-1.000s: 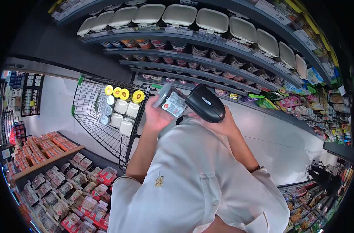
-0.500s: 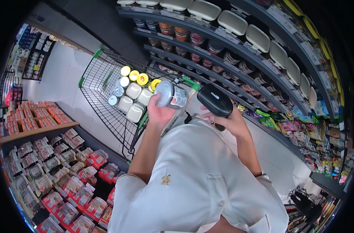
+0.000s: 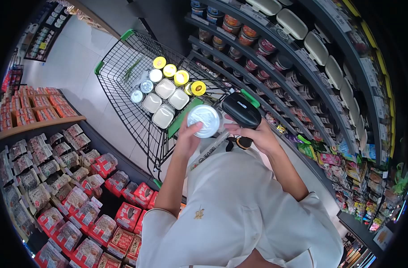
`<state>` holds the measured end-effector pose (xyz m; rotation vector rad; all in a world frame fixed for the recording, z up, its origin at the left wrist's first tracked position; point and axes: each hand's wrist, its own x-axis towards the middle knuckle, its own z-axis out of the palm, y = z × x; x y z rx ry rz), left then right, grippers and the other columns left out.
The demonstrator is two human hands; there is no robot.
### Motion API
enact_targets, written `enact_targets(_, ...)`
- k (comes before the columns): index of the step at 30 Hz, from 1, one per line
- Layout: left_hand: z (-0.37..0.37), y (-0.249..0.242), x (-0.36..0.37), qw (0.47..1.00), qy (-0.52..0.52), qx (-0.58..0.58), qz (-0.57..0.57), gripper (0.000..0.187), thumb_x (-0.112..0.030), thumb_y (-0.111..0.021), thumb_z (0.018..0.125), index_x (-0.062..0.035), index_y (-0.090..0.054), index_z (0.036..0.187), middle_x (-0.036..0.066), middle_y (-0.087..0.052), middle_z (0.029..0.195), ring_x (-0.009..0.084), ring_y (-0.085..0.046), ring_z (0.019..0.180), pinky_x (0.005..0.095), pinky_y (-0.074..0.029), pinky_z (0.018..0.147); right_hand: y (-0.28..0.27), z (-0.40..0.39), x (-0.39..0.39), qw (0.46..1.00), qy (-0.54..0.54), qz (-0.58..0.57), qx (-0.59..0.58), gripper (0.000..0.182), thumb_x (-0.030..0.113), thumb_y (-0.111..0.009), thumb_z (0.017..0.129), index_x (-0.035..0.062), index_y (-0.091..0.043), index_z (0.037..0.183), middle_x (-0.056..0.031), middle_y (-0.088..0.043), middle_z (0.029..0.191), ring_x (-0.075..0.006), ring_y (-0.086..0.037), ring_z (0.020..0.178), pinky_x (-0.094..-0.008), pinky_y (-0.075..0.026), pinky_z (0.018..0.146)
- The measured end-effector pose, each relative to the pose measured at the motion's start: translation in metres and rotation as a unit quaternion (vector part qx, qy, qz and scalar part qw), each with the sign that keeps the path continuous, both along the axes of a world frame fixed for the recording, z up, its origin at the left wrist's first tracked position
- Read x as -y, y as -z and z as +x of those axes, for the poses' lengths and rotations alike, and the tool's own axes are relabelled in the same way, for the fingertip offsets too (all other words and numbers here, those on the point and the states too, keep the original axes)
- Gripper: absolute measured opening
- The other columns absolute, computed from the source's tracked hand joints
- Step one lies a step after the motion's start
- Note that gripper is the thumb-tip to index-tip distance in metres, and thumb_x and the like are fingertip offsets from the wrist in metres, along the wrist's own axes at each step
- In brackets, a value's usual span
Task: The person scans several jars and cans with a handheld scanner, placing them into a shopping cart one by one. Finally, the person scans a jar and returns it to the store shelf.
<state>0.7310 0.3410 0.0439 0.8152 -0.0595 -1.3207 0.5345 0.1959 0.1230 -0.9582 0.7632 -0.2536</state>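
Note:
My left hand [image 3: 189, 137] is wrapped round a round container with a pale silvery lid [image 3: 204, 121], lid turned up toward the camera. In my right hand [image 3: 259, 137] is a black oval case [image 3: 242, 110] with a small light logo, held close to the container's right side. Just beyond both hands stands a wire shopping cart [image 3: 119, 96] with green corners and a green handle. Inside it are several yellow-lidded containers [image 3: 181, 77], several white square-lidded containers [image 3: 165, 89] and some round pale-lidded ones [image 3: 146, 86].
Curved shelves [image 3: 266, 67] with cups and white boxed items run along the right, with colourful snack bags [image 3: 331, 159] lower down. A display of red and clear food packs [image 3: 78, 201] fills the lower left, beside orange packs [image 3: 38, 107]. Pale floor tiles [image 3: 78, 58] show at upper left.
The container in my left hand has tilted so its lid faces the camera. Both hands are a little lower in view, and the cart and shelves have shifted with the camera.

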Motion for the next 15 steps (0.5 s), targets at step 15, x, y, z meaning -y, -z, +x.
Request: enact_targets(15,0.198,0.273,0.044,0.832,0.203,0.412,0.31,0.091,-0.014,-0.091,0.065,0.0032,-0.045,0.141,0.011,-0.06,0.119,0.022,-0.058,0.109,0.0317,-0.047,0.096,0.064,0.029,-0.03,0.988,-0.001,0.038,-0.15,0.04,-0.004,-0.071,0.082,-0.003,-0.066,0.122,-0.0093,-0.072,0.111,-0.0136,-0.068,0.099,-0.0298,-0.052,0.091)
